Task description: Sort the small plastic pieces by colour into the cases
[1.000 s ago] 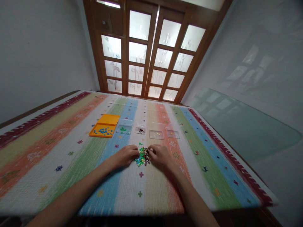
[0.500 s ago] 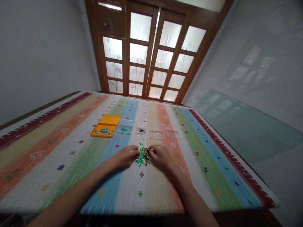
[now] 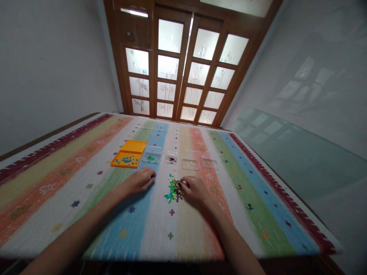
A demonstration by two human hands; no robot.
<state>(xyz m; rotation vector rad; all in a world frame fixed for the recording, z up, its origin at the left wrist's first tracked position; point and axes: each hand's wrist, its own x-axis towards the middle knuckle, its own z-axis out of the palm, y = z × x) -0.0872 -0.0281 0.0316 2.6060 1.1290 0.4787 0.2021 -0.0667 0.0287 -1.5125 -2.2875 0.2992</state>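
Observation:
A small pile of mixed green, blue, yellow and brown toy building bricks (image 3: 172, 191) lies on the striped tablecloth in front of me. My right hand (image 3: 195, 188) rests at the pile's right side, its fingers pinched together at the brown bricks; whatever they grip is hidden. My left hand (image 3: 142, 179) is left of the pile and apart from it, just in front of the clear box with green bricks (image 3: 151, 158). Its fingers are closed, and what they hold is too small to make out.
An open orange box (image 3: 132, 145) with blue pieces stands left in the row. Beside it are a small clear box with dark pieces (image 3: 171, 162), and two clear boxes with a few pale or yellow pieces, the nearer box (image 3: 190, 169) and the rightmost box (image 3: 217, 168). The tablecloth (image 3: 160, 236) covers the table.
My left hand has moved away from the pile, to the left and slightly forward toward the boxes. My right hand has stayed at the pile's right edge.

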